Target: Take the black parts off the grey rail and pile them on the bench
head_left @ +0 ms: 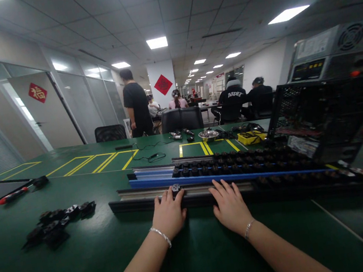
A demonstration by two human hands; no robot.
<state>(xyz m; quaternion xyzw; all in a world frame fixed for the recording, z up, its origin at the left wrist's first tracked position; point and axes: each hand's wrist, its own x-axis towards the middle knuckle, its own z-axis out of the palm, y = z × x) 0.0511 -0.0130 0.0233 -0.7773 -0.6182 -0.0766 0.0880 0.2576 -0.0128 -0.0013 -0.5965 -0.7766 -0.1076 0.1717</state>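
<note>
1. At the far left, a red-handled screwdriver (13,195) lies on the green table (94,258), well apart from my hands.
2. Nearer to me, a loose heap of small black parts (56,220) sits on the table, left of my left forearm.
3. The long black rail (130,203) lies flat in front of me. Its long axis runs left to right across the table, with its left end just beyond the heap and its right end far off to my right.
4. My left hand (169,213) rests palm down on the rail's near edge, fingers loosely spread and grasping nothing.
5. A small round black part (176,188) sits on the rail right at my left fingertips; I cannot tell whether they touch it.
6. My right hand (229,206) lies palm down just beside the left, fingers splayed flat, their tips on the rail, holding nothing.
7. Behind the rail, a blue strip (208,178) runs parallel to it, with rows of black parts (240,161) behind.
8. At the right stands an open computer case (329,118).
</note>
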